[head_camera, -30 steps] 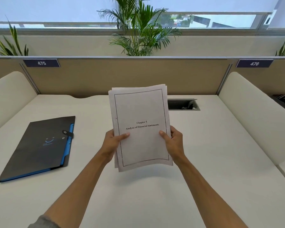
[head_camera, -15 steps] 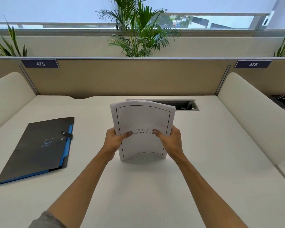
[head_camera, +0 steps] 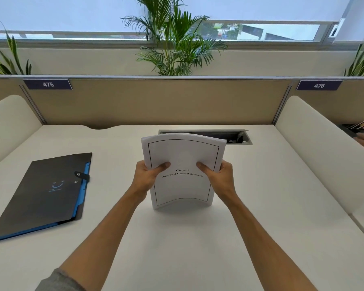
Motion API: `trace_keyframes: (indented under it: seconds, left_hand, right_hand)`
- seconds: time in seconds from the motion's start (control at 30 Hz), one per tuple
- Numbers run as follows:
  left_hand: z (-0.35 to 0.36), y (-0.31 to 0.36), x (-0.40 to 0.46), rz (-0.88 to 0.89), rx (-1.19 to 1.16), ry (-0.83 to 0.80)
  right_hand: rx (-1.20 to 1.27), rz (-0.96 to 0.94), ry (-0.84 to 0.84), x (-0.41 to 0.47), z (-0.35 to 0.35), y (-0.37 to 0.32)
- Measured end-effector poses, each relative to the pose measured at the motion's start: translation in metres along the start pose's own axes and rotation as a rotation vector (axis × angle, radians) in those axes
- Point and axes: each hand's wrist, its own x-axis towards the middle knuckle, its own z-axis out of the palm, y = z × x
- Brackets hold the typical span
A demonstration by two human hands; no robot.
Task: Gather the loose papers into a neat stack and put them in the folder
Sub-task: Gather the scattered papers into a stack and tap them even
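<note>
White desk (head_camera: 177,248) and tan partition make up a plain office cubicle, with palms and a window behind. Standing upright at mid-desk, the stack of papers (head_camera: 182,185) rests its lower edge on the surface, gripped from both sides. The left hand (head_camera: 144,179) curls round the left margin and the right hand (head_camera: 223,178) round the right, each thumb pressed on the front sheet and the other fingers hidden behind. Between the thumbs and just below them the cover reads "Chapter 5, Analysis of Financial statements" inside a thin black border. Above the fingers the sheets bow and the top edge arches backward. That suggests a light, floppy bundle that will sag without support and could fan out or slip sheet against sheet if the pinch loosens. Holding at mid-height on both long edges, as now, looks like the sound grip for tapping the edges square; for carrying, support nearer the bottom would likely keep it from buckling.

Well left of the left hand lies the folder (head_camera: 44,192), dark with a blue inner edge, flat and closed, its snap strap across the opening and a faint blue smile logo whose small lettering I cannot read. Beyond the fingertips a cable slot (head_camera: 229,137) is sunk in the desk. Partition labels read "475" (head_camera: 48,84) and "476" (head_camera: 319,85).
</note>
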Motion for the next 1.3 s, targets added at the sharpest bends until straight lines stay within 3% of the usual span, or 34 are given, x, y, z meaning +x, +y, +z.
trace_keyframes:
  seconds: [0.77, 0.9, 1.1, 1.3]
  left_hand:
    - [-0.002, -0.021, -0.001, -0.054, 0.081, -0.036]
    - [-0.002, -0.022, 0.004, -0.075, 0.09, 0.051]
    - [-0.005, -0.013, 0.012, -0.13, -0.125, 0.211]
    - [-0.008, -0.006, 0.017, -0.248, -0.403, 0.319]
  right_hand:
    - [-0.024, 0.193, -0.064, -0.007, -0.005, 0.045]
    - [-0.029, 0.196, -0.078, -0.008, -0.005, 0.046]
    - [-0.012, 0.179, -0.052, -0.014, -0.017, 0.048]
    - [0.314, 0.514, 0.041, -0.021, -0.012, 0.06]
